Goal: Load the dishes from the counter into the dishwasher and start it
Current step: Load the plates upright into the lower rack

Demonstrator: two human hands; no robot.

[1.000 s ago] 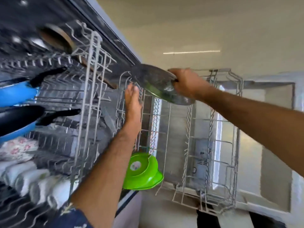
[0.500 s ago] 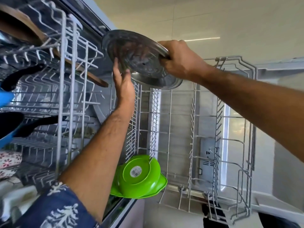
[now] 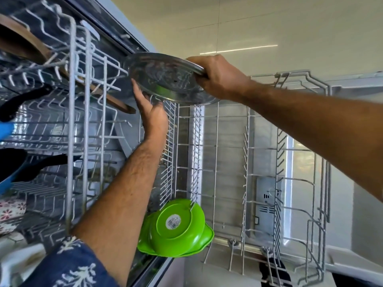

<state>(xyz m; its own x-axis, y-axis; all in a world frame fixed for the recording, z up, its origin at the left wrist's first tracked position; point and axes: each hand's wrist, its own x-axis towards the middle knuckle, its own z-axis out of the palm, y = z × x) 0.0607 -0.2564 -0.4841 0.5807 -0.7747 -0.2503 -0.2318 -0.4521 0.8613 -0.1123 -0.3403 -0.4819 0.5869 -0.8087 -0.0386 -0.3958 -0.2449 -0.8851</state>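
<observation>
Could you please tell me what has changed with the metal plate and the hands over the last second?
The right hand keeps gripping the metal plate by its rim and has tilted it more upright. The left hand now touches its lower edge with straight fingers. The green bowl stays in the rack.

Two white wire dishwasher racks, one filling the left half of the frame, the other pulled out across the centre and right. In the left rack: a wooden board at upper left slanting down toward the centre, black pan handles and blue pan bodies at the left edge, a flowered dish at lower left with white pieces too blurred to name below it. In the pulled-out rack: green bowls, nested and tipped on edge against the tines at lower centre.
</observation>
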